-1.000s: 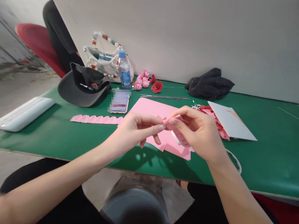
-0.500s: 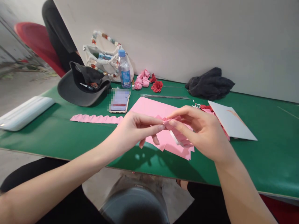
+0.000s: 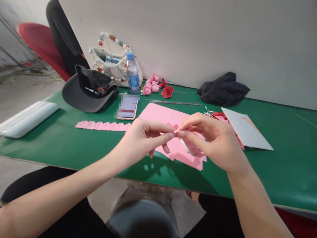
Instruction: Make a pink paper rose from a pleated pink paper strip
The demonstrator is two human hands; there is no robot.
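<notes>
My left hand (image 3: pixel 148 137) and my right hand (image 3: pixel 210 138) meet above the table, each pinching a strip of pink paper (image 3: pixel 192 145) between thumb and forefinger. From my right fingers the strip curls down, showing folds and a pale edge. Both pinches sit close together, and my fingers hide part of the paper. Beneath them lie overlapping pink paper sheets (image 3: pixel 158 114). To the left, a second pink strip (image 3: pixel 104 126) with a wavy, pleated upper edge lies flat on the green table (image 3: pixel 99 148).
Behind stand pink paper flowers (image 3: pixel 151 84), a red paper flower (image 3: pixel 167 91), thin wires (image 3: pixel 173 102), a phone (image 3: pixel 127 107), a bottle (image 3: pixel 133 74), a bag (image 3: pixel 111 67) and a cap (image 3: pixel 89 92). Right are black cloth (image 3: pixel 224 89) and a white card (image 3: pixel 247 129). A white package (image 3: pixel 27 119) lies left.
My hands stay nearly in place. The pinched end of the pink strip has shifted slightly between my fingertips. The view has moved a little.
</notes>
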